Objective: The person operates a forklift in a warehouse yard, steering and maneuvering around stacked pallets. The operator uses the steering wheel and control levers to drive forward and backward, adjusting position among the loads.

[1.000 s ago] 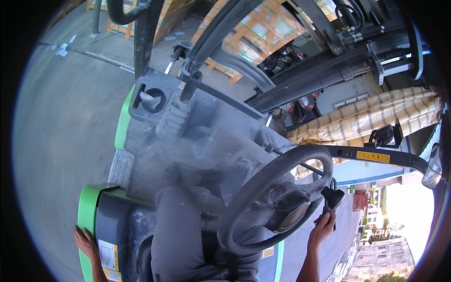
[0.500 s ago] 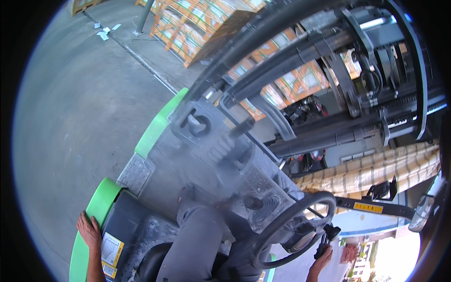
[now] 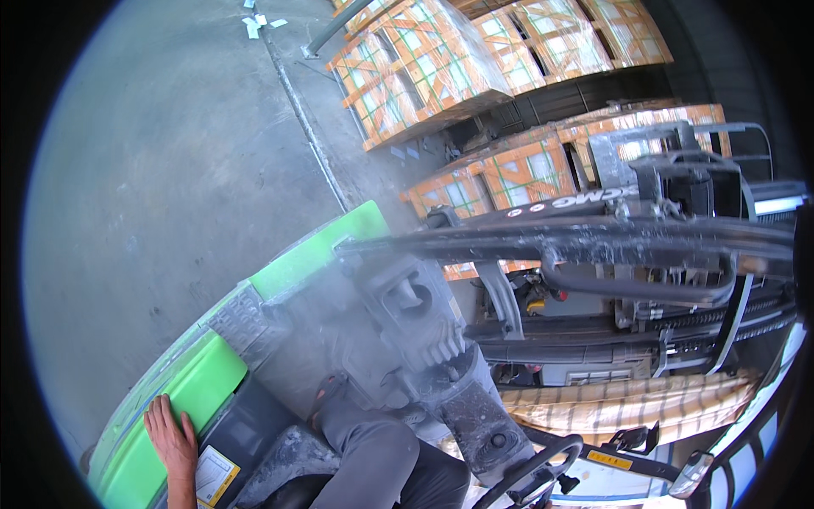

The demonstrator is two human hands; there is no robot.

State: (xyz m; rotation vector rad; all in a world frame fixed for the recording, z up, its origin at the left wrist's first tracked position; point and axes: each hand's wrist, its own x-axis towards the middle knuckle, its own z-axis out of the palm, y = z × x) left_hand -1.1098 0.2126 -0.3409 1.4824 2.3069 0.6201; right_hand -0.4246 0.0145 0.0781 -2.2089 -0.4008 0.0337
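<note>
My left hand [image 3: 174, 437] lies with fingers stretched over the green side cover [image 3: 208, 382] of the forklift, beside the dark seat side. It holds nothing. At the lower right, part of the black steering wheel [image 3: 530, 465] shows, with a black knob [image 3: 568, 484] at its rim. My right hand is out of the picture, beyond the lower edge near that knob. My legs in grey trousers [image 3: 373, 458] rest on the seat, and one foot in a sandal [image 3: 329, 388] stands on the dusty floor plate.
Wrapped wooden crates [image 3: 441, 72] are stacked ahead, with more behind the black mast [image 3: 526, 242]. A striped beige curtain [image 3: 627, 405] hangs at the right, near a mirror [image 3: 691, 475]. Concrete floor [image 3: 170, 195] with a metal strip [image 3: 297, 110] spreads at the left.
The view has swung, so crates and mast sit differently and the wheel has slid toward the lower edge. My right hand has left the picture. The left hand stays on the green cover.
</note>
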